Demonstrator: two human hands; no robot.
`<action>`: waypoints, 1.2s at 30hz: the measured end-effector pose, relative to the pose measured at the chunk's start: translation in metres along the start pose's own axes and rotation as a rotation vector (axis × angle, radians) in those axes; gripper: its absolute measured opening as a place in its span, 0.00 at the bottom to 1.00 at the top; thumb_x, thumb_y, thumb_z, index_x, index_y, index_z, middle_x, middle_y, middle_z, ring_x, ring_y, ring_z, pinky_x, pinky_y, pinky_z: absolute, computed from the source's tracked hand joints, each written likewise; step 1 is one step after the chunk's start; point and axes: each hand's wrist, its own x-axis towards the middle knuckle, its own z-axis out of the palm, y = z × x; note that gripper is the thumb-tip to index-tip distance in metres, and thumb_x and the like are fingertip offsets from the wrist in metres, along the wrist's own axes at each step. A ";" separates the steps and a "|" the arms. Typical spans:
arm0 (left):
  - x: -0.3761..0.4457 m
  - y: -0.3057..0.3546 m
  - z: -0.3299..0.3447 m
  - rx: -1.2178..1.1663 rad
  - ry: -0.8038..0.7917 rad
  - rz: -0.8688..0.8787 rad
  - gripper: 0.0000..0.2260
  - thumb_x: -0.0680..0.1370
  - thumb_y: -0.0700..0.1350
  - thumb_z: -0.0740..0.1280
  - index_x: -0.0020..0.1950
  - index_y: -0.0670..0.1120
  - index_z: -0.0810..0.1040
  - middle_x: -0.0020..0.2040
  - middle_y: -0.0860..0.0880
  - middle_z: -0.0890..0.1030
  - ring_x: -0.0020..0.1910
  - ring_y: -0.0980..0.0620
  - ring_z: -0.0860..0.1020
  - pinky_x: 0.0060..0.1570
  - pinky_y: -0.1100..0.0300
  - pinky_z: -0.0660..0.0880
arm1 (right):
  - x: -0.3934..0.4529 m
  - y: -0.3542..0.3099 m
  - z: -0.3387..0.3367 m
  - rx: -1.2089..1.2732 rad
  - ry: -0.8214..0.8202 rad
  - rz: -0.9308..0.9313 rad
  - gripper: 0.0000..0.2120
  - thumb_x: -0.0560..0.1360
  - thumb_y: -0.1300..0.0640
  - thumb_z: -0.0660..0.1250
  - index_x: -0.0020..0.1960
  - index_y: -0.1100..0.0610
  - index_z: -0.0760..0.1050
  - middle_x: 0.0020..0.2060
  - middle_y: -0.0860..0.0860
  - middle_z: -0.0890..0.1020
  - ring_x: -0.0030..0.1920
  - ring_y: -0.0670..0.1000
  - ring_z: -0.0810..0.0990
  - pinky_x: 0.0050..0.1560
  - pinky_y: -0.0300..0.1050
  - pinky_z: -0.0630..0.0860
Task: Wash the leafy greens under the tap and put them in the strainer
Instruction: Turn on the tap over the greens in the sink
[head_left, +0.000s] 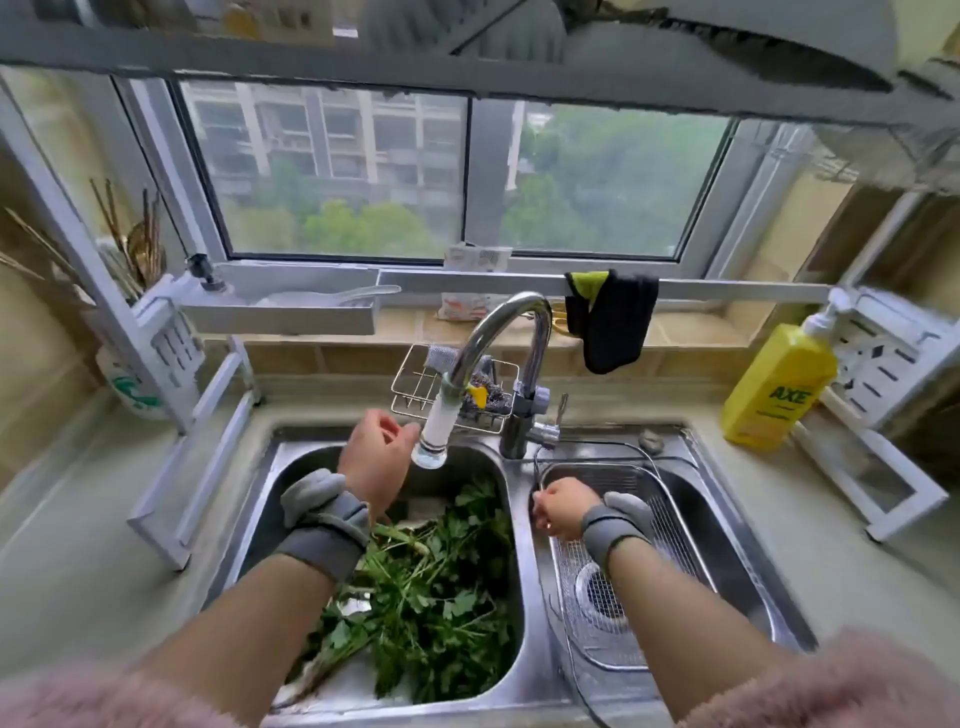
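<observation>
A pile of leafy greens (431, 587) lies in the left basin of a steel double sink (522, 525). A wire mesh strainer (670, 525) sits in the right basin. The curved tap (498, 332) ends in a white filter nozzle (435, 431) over the left basin; I see no water running. My left hand (376, 457) is raised beside the nozzle, with a finger touching its side. My right hand (563, 506) grips the strainer's left rim. Both wrists wear grey bands.
A wire sponge rack (410, 387) hangs behind the tap. A yellow detergent bottle (779, 384) stands on the counter at right, next to a white rack (883, 364). A dark cloth (613, 317) hangs from the rail. Another white rack (171, 332) stands at left.
</observation>
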 end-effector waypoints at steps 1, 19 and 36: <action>-0.001 0.005 0.001 -0.006 0.005 0.066 0.14 0.75 0.52 0.67 0.51 0.44 0.68 0.48 0.44 0.74 0.48 0.46 0.73 0.49 0.56 0.69 | 0.008 0.003 -0.003 0.132 0.055 0.023 0.13 0.77 0.58 0.58 0.35 0.57 0.74 0.34 0.53 0.78 0.36 0.54 0.76 0.41 0.46 0.76; 0.050 0.041 0.036 -0.096 0.039 0.166 0.16 0.67 0.36 0.76 0.34 0.49 0.69 0.30 0.52 0.72 0.29 0.56 0.69 0.35 0.60 0.67 | 0.124 -0.008 -0.071 0.459 0.311 0.099 0.23 0.81 0.51 0.54 0.68 0.67 0.61 0.66 0.63 0.69 0.65 0.63 0.70 0.64 0.51 0.66; 0.084 0.025 0.031 -0.217 0.084 0.205 0.15 0.73 0.38 0.71 0.32 0.49 0.68 0.25 0.56 0.68 0.26 0.58 0.64 0.31 0.65 0.64 | 0.193 -0.016 -0.037 0.974 0.465 0.004 0.23 0.80 0.45 0.51 0.31 0.55 0.63 0.28 0.52 0.67 0.29 0.52 0.65 0.32 0.45 0.62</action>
